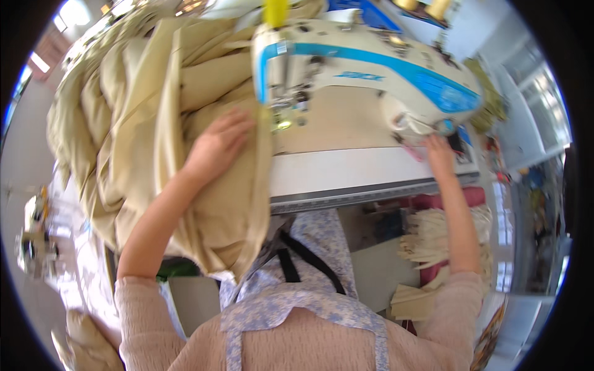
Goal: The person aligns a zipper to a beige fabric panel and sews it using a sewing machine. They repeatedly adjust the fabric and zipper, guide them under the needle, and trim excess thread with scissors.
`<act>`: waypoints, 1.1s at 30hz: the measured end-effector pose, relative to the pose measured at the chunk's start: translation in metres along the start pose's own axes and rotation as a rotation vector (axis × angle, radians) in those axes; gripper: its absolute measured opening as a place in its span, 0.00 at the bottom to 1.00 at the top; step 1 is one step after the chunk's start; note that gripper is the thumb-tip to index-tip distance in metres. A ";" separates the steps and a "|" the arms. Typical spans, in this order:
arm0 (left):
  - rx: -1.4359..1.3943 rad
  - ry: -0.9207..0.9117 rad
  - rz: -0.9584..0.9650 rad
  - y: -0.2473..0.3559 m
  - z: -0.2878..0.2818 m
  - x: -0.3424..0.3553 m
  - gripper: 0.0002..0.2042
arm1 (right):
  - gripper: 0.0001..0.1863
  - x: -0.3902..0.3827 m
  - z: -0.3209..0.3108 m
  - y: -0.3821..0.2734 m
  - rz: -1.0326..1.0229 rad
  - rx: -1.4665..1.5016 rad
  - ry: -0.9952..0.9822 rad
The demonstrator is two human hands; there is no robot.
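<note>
My left hand lies flat on a large beige cloth, fingers stretched out and pointing toward the needle area. The cloth's straight right edge runs just left of the needle of a white and blue sewing machine. Part of this cloth hangs over the table's front edge toward my lap. At the machine's right end my right hand reaches in below the handwheel. Its fingertips are blurred, so whether they grip anything is unclear. Just left of them lies a small pink item, too smeared to name.
More beige cloth is heaped at the left and back. Cut beige pieces and dark red cloth lie below the table at right. Yellow thread cones stand at the back right. Olive cloth sits beyond the machine's right end.
</note>
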State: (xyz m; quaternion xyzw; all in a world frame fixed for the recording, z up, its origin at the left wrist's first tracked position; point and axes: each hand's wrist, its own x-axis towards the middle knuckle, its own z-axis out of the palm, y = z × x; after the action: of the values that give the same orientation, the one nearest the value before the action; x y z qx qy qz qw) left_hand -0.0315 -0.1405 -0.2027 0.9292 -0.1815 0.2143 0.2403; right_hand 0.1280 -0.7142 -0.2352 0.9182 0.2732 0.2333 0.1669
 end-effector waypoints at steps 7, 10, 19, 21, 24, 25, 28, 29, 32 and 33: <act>0.126 -0.217 -0.007 0.008 0.011 -0.029 0.24 | 0.08 -0.001 0.004 0.014 0.001 0.063 -0.073; 0.140 -0.123 -0.026 -0.015 0.023 -0.017 0.24 | 0.11 -0.015 -0.005 0.005 0.132 0.278 0.019; 0.035 -0.153 0.248 -0.006 0.017 -0.005 0.09 | 0.16 -0.027 -0.121 -0.117 0.694 2.181 -0.048; -0.018 -0.226 0.119 0.002 0.012 -0.010 0.16 | 0.16 -0.014 -0.140 -0.164 0.576 2.268 -0.026; 0.099 -0.266 0.071 0.018 0.007 -0.028 0.30 | 0.13 0.008 -0.160 -0.228 0.427 2.142 0.022; 0.179 -0.277 0.091 0.022 0.007 -0.035 0.35 | 0.13 0.013 -0.166 -0.246 0.412 2.121 0.007; 0.162 -0.287 0.046 0.026 0.007 -0.045 0.44 | 0.15 0.029 -0.176 -0.287 0.290 2.118 -0.032; 0.167 -0.312 0.040 0.026 0.007 -0.045 0.45 | 0.14 0.035 -0.176 -0.297 0.224 2.075 -0.030; 0.170 -0.340 0.038 0.027 0.007 -0.046 0.48 | 0.13 0.049 -0.173 -0.319 0.214 2.071 -0.029; 0.178 -0.350 0.040 0.027 0.006 -0.047 0.49 | 0.12 0.053 -0.170 -0.325 0.185 2.074 -0.036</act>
State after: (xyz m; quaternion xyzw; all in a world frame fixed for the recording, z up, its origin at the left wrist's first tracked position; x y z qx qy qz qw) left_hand -0.0807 -0.1551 -0.2201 0.9661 -0.2192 0.0693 0.1178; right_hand -0.0586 -0.3949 -0.2165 0.6317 0.2658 -0.1178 -0.7186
